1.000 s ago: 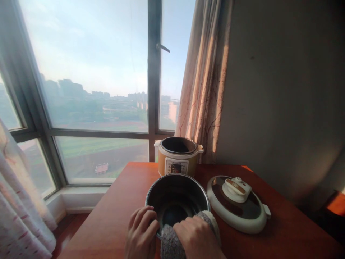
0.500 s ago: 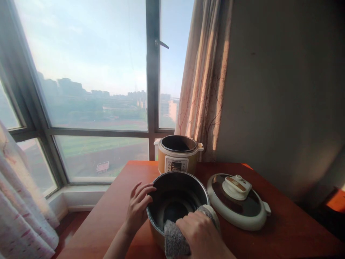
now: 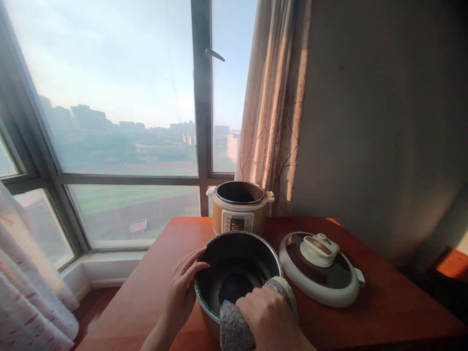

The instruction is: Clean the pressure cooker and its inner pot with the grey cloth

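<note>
A dark inner pot [image 3: 237,273] stands tilted slightly toward me near the table's front edge. My left hand [image 3: 181,282] grips its left side, thumb at the rim and fingers along the outer wall. My right hand [image 3: 268,312] is closed around a grey cloth [image 3: 236,326], which drapes over the near right rim of the pot. Part of the cloth's pale side shows beyond the knuckles. Just behind the pot is the cooker body [image 3: 239,207], tan and white, with a control panel in front. To the right lies the cooker lid [image 3: 320,268], its handle facing up.
The reddish wooden table [image 3: 146,292] carries all of these. Behind it are a window frame [image 3: 201,97] and a patterned curtain [image 3: 270,107]. Another curtain [image 3: 29,278] hangs at the lower left. A grey wall [image 3: 365,146] rises on the right.
My left hand's fingers have shifted from over the rim to lie along the pot's outer wall. The right hand still holds the cloth at the near right rim. The view has turned slightly.
</note>
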Demonstrator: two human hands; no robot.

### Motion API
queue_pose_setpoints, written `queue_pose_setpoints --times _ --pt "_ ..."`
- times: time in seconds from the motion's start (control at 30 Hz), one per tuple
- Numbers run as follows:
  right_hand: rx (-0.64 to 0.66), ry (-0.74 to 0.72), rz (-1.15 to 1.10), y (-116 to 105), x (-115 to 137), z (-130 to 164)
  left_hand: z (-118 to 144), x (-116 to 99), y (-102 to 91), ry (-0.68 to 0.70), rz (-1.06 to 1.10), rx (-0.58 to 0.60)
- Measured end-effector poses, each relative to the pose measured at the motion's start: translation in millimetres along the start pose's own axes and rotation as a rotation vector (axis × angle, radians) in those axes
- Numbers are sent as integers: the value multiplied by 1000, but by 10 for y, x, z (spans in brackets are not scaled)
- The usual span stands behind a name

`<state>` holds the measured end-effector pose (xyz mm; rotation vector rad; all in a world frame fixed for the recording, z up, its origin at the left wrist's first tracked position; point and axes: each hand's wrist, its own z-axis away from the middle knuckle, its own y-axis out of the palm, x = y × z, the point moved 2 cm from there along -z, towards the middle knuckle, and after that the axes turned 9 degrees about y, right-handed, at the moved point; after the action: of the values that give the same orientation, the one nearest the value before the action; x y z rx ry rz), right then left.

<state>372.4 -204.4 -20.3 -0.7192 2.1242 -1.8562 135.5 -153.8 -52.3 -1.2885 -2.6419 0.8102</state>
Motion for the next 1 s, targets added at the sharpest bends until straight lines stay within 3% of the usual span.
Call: queue_pose_setpoints --times 0.2,0.3,0.4,0.6,0.77,0.9,1.0 --pt "-23 13 -18 26 7 18 19 -594 -154 125 -198 22" --pt "-63 14 -21 46 19 27 75 -853 -86 190 -258 77" --pt "-105 10 -21 59 16 33 171 -945 9 151 -282 55" --pt "-126 -48 -2 64 -21 23 227 -904 70 77 -266 66" --pt "-32 -72 23 1 -24 16 189 -798 111 98 -153 -112" --pt "29 -35 -14 -113 -29 35 160 -482 65 261 -215 6" --pt "57 -15 -56 -174 -35 56 82 -137 -33 296 -210 34"
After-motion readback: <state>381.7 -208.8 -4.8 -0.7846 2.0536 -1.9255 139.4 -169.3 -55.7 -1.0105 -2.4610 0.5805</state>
